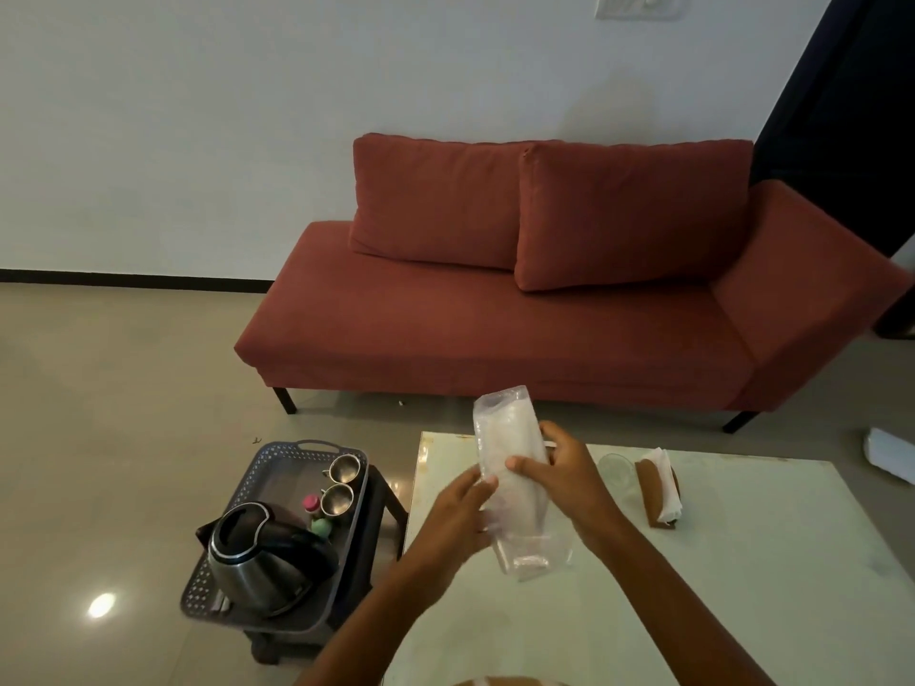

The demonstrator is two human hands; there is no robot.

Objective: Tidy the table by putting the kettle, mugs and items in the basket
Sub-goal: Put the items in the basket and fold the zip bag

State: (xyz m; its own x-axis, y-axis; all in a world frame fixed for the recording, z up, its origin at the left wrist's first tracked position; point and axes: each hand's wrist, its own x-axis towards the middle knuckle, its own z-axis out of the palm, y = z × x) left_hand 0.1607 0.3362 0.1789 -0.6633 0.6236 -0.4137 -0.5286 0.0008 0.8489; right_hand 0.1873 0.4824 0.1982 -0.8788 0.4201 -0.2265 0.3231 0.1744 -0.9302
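Both hands hold a clear plastic packet (510, 453) with white contents above the left part of the pale table (718, 586). My left hand (458, 519) grips its lower left side. My right hand (559, 480) wraps round its middle, thumb across the front. To the left, a grey perforated basket (277, 462) sits on a low dark stool. Inside it stand a steel kettle (257, 561) with a black handle, two steel mugs (341, 482) and two small bottles, one pink-capped (311, 502) and one green-capped (321, 526).
A clear glass (616, 470) and a brown napkin holder with white napkins (658, 487) stand at the table's far side. A red sofa (544, 299) lies beyond the table against the white wall. Grey floor stretches to the left.
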